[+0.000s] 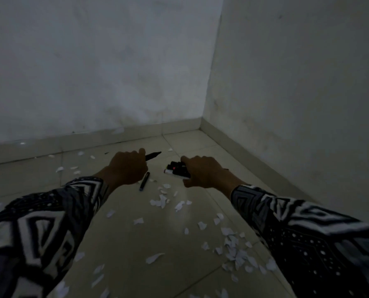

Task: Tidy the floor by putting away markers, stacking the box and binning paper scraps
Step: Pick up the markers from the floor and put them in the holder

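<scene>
My feed is dim and underexposed, with a cold grey-green cast. The walls (114, 61) fade into murky, grainy grey, darkest toward the upper left of the frame. The floor (123, 237) is a little brighter at centre, where white paper scraps (161, 202) stand out as the lightest patches. I see no glare and no crisp shadows; the light is flat and its source is out of view. The patterned sleeves (39, 229) at the lower corners are smeared and soft. The wide lens bends the wall corner and skirting lines near the edges.
</scene>
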A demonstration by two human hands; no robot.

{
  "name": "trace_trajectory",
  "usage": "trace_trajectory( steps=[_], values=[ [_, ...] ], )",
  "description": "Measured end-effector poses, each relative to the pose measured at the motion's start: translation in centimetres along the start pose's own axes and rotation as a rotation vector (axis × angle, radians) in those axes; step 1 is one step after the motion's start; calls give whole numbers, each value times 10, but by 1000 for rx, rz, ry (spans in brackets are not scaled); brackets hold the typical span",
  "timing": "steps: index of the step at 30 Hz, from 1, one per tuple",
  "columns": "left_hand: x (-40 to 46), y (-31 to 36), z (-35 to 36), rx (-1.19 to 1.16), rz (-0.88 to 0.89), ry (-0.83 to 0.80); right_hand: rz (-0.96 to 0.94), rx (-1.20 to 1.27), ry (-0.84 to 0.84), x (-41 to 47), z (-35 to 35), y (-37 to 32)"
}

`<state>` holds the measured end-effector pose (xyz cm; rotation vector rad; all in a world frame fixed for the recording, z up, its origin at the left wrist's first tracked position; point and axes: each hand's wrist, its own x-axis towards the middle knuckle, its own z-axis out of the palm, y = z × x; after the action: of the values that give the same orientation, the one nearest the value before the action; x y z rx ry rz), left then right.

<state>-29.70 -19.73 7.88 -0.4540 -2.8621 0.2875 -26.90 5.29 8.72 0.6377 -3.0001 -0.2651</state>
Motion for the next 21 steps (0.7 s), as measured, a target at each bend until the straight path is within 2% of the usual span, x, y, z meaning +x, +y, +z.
trace_trajectory(
  steps=[6,11,16,21],
  values=[
    [14,5,41,-85,46,-68,46,102,-79,2,47,-15],
    [28,14,103,-318,23,-160,157,260,-139,-2,94,-11],
    [48,23,157,-608,-309,-255,248,393,-147,-5,131,-1],
    [62,28,208,-636,-323,-275,195,336,-101,-2,156,7]
  ],
)
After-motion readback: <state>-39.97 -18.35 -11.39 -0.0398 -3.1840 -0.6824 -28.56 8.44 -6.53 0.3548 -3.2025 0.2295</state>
